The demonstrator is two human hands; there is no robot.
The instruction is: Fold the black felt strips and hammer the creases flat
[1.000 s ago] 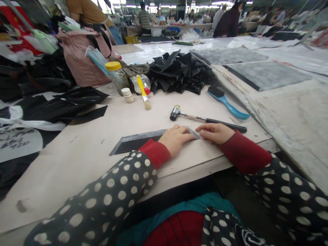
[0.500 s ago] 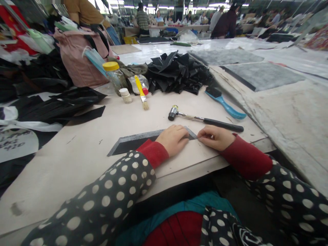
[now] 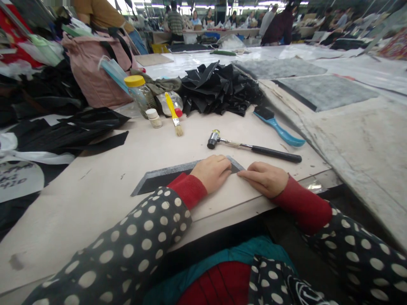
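A black strip of material (image 3: 165,179) with grey edges and slanted ends lies flat on the work board (image 3: 104,199). Over its right part rests my left hand (image 3: 212,171), fingers curled and pressed down onto it; that stretch is hidden beneath. My right hand (image 3: 267,178) has its fingers pinched together at the strip's right-hand tip; the fingertips cover what they grip there. Just beyond both hands lies a small hammer (image 3: 254,149) with a chrome head and black handle.
Farther back are a blue-handled brush (image 3: 282,131), a yellow paintbrush (image 3: 173,112), a small white bottle (image 3: 154,118), a yellow-lidded jar (image 3: 140,93) and a heap of black pieces (image 3: 219,89). A pink bag (image 3: 92,72) stands left. Grey sheets (image 3: 327,91) lie right. People work in the background.
My right hand has shifted slightly left and toward me, its fingers now straighter and pointing at the strip's tip. My left hand stays on the strip.
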